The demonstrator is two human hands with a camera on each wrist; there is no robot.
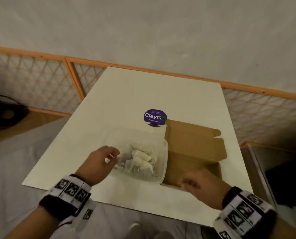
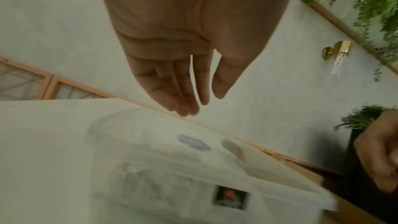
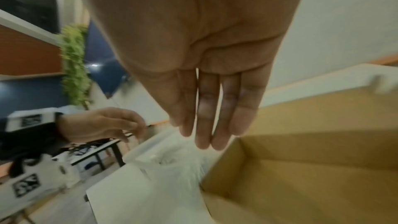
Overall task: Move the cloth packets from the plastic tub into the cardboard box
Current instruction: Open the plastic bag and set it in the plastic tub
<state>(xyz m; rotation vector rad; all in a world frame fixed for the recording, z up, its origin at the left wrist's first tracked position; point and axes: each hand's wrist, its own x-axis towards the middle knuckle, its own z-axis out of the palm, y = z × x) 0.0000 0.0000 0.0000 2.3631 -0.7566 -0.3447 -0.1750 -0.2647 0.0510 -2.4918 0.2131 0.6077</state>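
A clear plastic tub [image 1: 163, 169] sits mid-table and holds several pale cloth packets [image 1: 141, 158]. To its right lies an open cardboard box [image 1: 192, 163] with its lid folded back; the box interior [image 3: 301, 185] holds nothing that I can see. My left hand [image 1: 100, 163] hovers over the tub's left rim, fingers relaxed and holding nothing; in the left wrist view the left hand's fingers [image 2: 185, 91] are straight above the blurred tub [image 2: 150, 176]. My right hand [image 1: 202, 183] hangs over the box's near edge, and its fingers [image 3: 206, 111] are straight and hold nothing.
The white table [image 1: 126, 100] carries a round purple sticker [image 1: 155, 117] behind the tub. An orange-framed lattice fence [image 1: 40, 80] runs behind the table. A dark bag [image 1: 4, 114] lies on the floor at left.
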